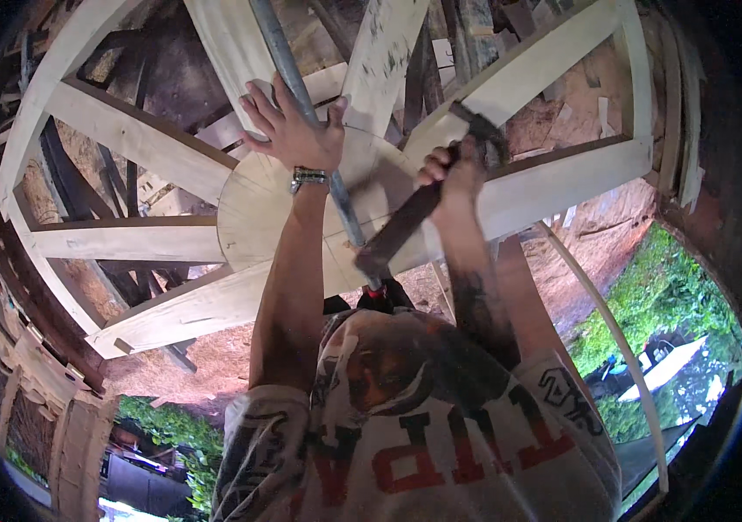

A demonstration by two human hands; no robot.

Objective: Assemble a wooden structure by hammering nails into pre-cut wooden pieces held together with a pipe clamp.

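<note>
A large wheel-shaped frame of pale wood lies before me, with a round central disc (249, 204), radiating spokes (136, 139) and a curved outer rim (27, 130). Across the disc runs a grey metal pipe (345, 209), slanting from the far side toward my body. My left hand (297, 130), with a watch at the wrist, lies over the pipe and wood, fingers spread. In my right hand (458, 178) is a dark hammer (406, 222), gripped close to its head above the right-hand spokes. Its handle end points back toward me; motion blurs its head.
Dark beams and wood scraps (66, 174) lie beneath the frame, over reddish ground (597, 261). A thin curved strip (606, 313) stands at the right. Green plants (675, 278) show beyond the lower right edge, with stacked boards (32, 348) at the left.
</note>
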